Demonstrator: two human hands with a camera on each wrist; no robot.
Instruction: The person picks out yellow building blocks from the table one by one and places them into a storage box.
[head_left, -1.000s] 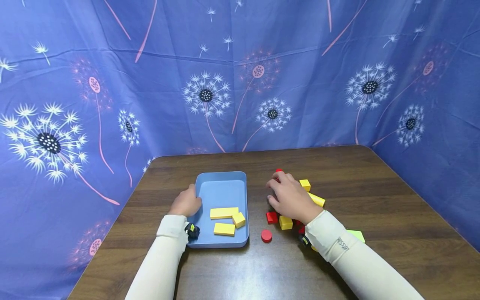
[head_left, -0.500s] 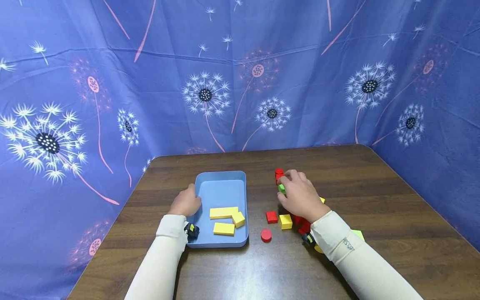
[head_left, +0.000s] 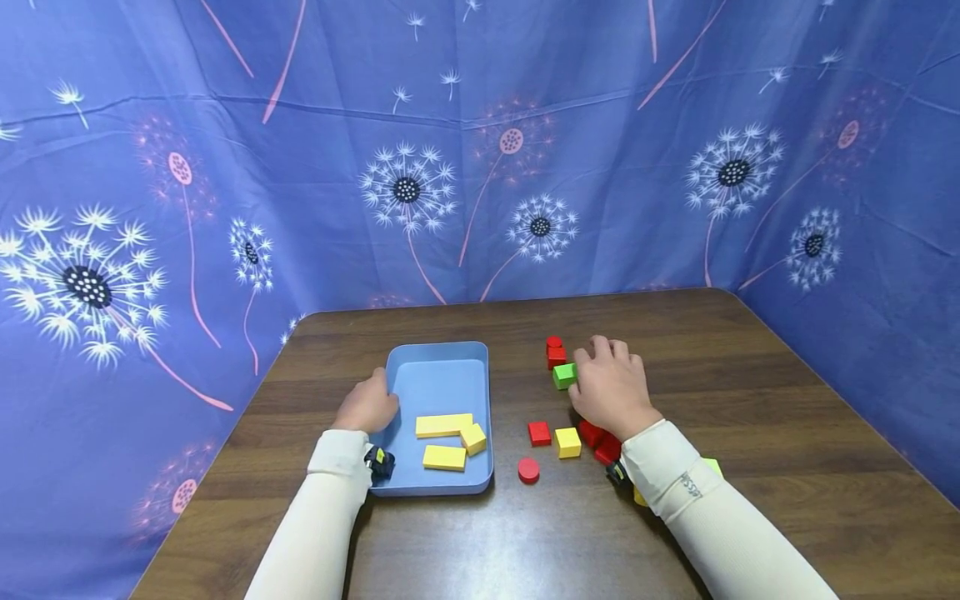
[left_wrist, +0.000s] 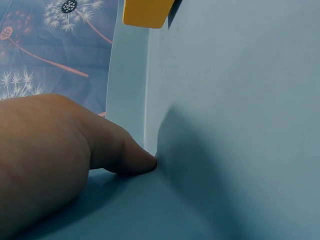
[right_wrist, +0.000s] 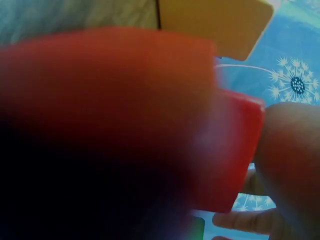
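My left hand grips the left wall of a blue plastic tray. In the left wrist view its thumb presses against the tray's inside. Inside the tray lie yellow rectangular blocks and a yellow cube. My right hand hovers low over the loose blocks, fingers apart and lightly bent; what lies beneath the palm is hidden. Left of it, a green block sits near its thumb. A blurred red block fills much of the right wrist view, with a few fingertips showing behind it.
Red blocks stand behind the green one. A red square block, a yellow cube and a red disc lie between tray and right forearm. More red blocks lie by the right wrist. A patterned blue cloth hangs behind the table.
My right hand has moved right, away from the red and green blocks, and now covers the yellow pieces seen there earlier. The left hand and tray stay put.
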